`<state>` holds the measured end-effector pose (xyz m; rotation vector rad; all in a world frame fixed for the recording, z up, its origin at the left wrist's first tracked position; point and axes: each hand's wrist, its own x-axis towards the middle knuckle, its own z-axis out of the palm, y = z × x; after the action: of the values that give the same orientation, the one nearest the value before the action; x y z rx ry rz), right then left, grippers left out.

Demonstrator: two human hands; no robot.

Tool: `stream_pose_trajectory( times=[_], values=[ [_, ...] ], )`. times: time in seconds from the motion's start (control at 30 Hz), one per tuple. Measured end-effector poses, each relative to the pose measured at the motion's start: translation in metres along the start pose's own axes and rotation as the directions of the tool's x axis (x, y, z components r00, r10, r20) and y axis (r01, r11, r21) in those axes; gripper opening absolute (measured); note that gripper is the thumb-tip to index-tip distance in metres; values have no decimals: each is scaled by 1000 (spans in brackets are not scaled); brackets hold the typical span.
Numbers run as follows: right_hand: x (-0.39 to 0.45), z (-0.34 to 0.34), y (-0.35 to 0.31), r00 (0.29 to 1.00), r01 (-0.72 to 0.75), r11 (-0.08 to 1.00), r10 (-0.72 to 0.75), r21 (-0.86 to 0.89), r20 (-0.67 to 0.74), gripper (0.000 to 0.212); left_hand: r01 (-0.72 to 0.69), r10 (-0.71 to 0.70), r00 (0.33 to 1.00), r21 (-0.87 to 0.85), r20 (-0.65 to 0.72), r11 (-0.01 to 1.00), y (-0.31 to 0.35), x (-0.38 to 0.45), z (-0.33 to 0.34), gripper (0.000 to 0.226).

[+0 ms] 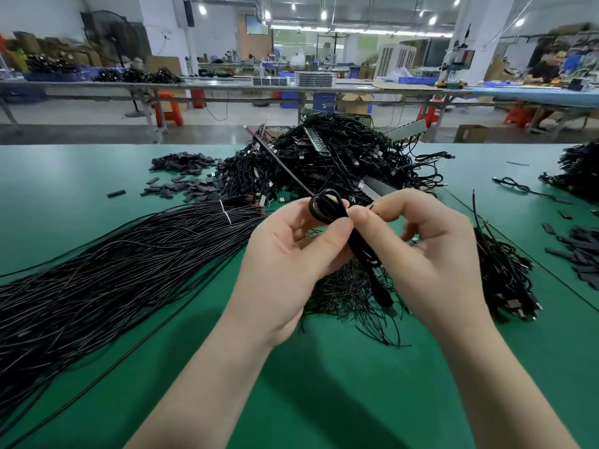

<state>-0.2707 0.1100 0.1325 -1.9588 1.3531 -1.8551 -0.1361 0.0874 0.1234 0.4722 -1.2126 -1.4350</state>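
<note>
Both hands meet above the green table [97, 176] on one black cable [329, 207]. My left hand [288, 254] grips the folded cable, its thumb pressed on the loops near the top. My right hand [431, 251] pinches the same bundle from the right side, fingers curled. A small coil of the cable sticks up above both thumbs. One free end runs straight up and away to the left [278, 160]. A plug end [387, 303] hangs down between the wrists.
A big sheaf of long black wires [113, 264] lies at left, tied with a white band. A heap of finished cables [340, 157] sits behind the hands, small black sleeves [184, 176] beside it. More cable piles [505, 277] lie at right. A person [547, 69] works at a far bench.
</note>
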Motion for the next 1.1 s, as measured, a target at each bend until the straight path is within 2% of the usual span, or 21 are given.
stream_pose_trajectory(
  times=[0.1, 0.23, 0.33, 0.43, 0.5, 0.57, 0.6, 0.63, 0.67, 0.73, 0.77, 0.8, 0.83, 0.87, 0.9, 0.93, 1.0, 1.03, 1.1],
  values=[
    [-2, 3, -1, 998, -49, 999, 50, 12, -46, 19, -206, 225, 973, 241, -51, 948, -5, 0, -1, 18],
    [-3, 5, -2, 997, -43, 998, 40, -39, -65, 21, -457, 507, 862, 462, 20, 760, -7, 1, -6, 29],
    [-3, 6, -2, 997, -47, 998, 44, -43, -71, 23, -637, 673, 701, 631, 236, 443, -9, 3, -13, 25],
    [-5, 9, -4, 991, -107, 994, 109, 38, -72, 25, -716, 744, 555, 668, 371, 201, -14, 4, -20, 20],
    [-7, 12, -7, 973, -215, 954, 228, 210, -40, 30, -739, 760, 464, 672, 455, 49, -17, 4, -25, 11],
    [-8, 13, -9, 929, -355, 850, 367, 389, 46, 32, -725, 770, 382, 682, 510, -92, -20, 6, -29, 17],
    [-8, 14, -9, 903, -421, 795, 415, 436, 114, 31, -715, 775, 366, 689, 515, -120, -21, 7, -29, 20],
    [-8, 14, -9, 886, -459, 764, 433, 453, 166, 31, -714, 779, 376, 693, 501, -101, -20, 8, -29, 22],
    [-8, 15, -8, 885, -462, 761, 429, 456, 182, 30, -718, 772, 422, 695, 476, -35, -19, 8, -27, 25],
    [-6, 15, -4, 909, -408, 793, 402, 453, 114, 28, -703, 709, 553, 702, 439, 114, -14, 9, -25, 24],
    [-5, 14, 0, 922, -368, 824, 383, 430, 56, 28, -669, 658, 638, 711, 399, 217, -12, 9, -23, 29],
    [-3, 12, 4, 936, -324, 863, 352, 387, -1, 28, -607, 584, 741, 703, 332, 371, -10, 9, -22, 36],
    [-1, 9, 9, 952, -272, 905, 303, 328, -46, 29, -490, 470, 853, 660, 227, 570, -7, 8, -20, 35],
    [0, 4, 15, 970, -208, 944, 233, 257, -71, 27, -318, 317, 943, 570, 105, 758, -4, 8, -18, 26],
    [2, 0, 20, 987, -129, 977, 144, 171, -77, 24, -124, 136, 991, 469, 7, 875, -2, 7, -18, 13],
    [2, -4, 23, 997, -36, 997, 41, 69, -66, 20, 78, -63, 997, 378, -53, 923, 2, 7, -19, 6],
    [3, -7, 28, 986, 162, 980, -165, -119, -15, 10, 414, -420, 907, 259, -34, 873, 5, 9, -24, 41],
    [3, -6, 29, 969, 245, 954, -245, -175, 23, 7, 507, -526, 850, 236, 20, 829, 6, 10, -26, 52],
    [2, -3, 31, 938, 346, 913, -333, -215, 93, 10, 588, -627, 773, 263, 96, 765, 7, 11, -30, 56]
  ],
)
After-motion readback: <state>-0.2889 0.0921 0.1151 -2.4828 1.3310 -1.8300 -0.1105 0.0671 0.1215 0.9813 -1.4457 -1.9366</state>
